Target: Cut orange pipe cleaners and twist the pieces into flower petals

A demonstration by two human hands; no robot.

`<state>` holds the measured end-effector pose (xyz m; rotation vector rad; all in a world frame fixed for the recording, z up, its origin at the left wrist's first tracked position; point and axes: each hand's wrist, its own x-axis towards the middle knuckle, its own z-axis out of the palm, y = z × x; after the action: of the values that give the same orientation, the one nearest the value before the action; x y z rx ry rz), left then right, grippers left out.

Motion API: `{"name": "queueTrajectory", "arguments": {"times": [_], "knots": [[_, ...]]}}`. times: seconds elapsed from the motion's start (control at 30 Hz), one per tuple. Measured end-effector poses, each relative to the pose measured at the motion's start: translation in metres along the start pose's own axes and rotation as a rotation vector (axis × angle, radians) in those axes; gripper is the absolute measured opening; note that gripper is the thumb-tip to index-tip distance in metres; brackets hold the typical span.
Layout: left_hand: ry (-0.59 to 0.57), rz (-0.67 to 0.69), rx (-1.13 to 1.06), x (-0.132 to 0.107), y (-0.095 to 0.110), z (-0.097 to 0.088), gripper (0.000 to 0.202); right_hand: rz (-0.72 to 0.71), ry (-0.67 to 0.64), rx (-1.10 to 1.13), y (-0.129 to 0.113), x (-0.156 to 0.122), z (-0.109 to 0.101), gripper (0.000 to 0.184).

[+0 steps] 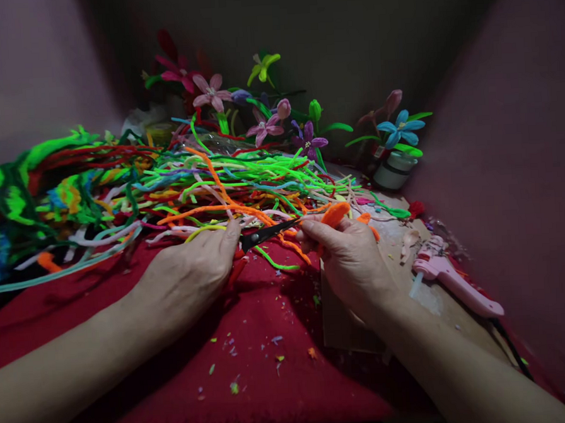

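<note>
My left hand (191, 273) is closed around the red handles of a pair of scissors (269, 233). Their dark blades point right, and the tips reach the fingers of my right hand (354, 258). That hand pinches an orange pipe-cleaner petal (336, 215), whose looped end rises above the knuckles. Whether the blades touch the petal's stem I cannot tell. Long orange pipe cleaners (214, 177) lie behind and beneath the blades. A short green pipe cleaner (275, 260) rests on the red cloth below them.
A heap of coloured pipe cleaners (252, 175) spreads across the back and left. Behind it stand finished flowers, one a pink flower (212, 92). At right are a pink glue gun (456, 278), cardboard (478, 337) and a small pot (394, 171). Scraps dot the red cloth (254, 390).
</note>
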<state>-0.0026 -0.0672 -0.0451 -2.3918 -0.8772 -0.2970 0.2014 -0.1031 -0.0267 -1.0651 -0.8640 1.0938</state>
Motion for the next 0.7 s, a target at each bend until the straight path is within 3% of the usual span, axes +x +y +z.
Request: {"name": "queueTrajectory", "arguments": {"times": [0.37, 0.7], "knots": [[-0.097, 0.022, -0.081, -0.0038, -0.0006, -0.0032, 0.043, 0.019, -0.037, 0.032, 0.0005, 0.0022, -0.0003, 0.011], [0.007, -0.003, -0.075, -0.0009, 0.0046, 0.0013, 0.044, 0.074, -0.027, -0.012, -0.0005, -0.0002, 0.0021, 0.012]]}}
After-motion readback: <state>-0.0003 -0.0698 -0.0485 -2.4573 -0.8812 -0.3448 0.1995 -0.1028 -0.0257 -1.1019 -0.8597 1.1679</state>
